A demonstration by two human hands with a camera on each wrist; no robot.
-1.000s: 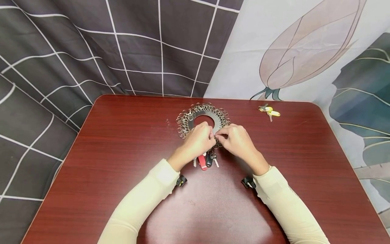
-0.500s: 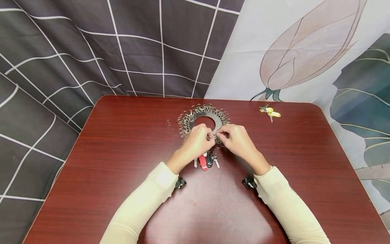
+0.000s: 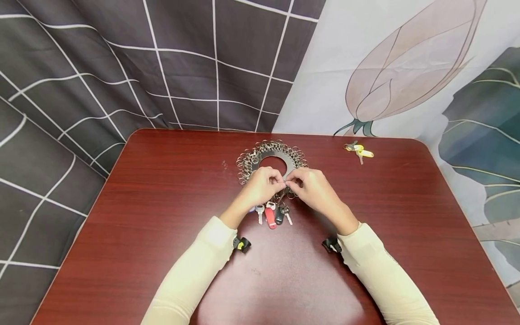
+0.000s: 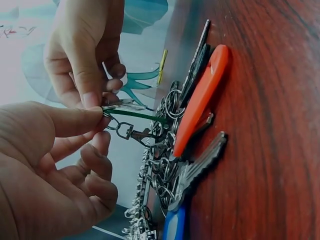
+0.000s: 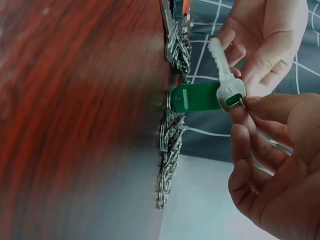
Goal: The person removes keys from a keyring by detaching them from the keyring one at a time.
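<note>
My left hand and right hand meet fingertip to fingertip over the near edge of a flat metal ring fringed with small clasps and split rings. Thumb and forefinger of each hand pinch one small key ring, mostly hidden by the fingers. From it hang a silver key and a green key tag, seen in the right wrist view. In the left wrist view a swivel clasp runs from the pinched ring towards the fringe.
Just in front of the hands lie a red tag, a black tag and silver keys on the reddish wooden table. Keys with a yellow tag lie at the back right. Curtains hang behind the table.
My left hand has rolled so its thumb and forefinger now reach the right hand's fingertips. More of the keys beneath it shows. The right hand has barely shifted.
</note>
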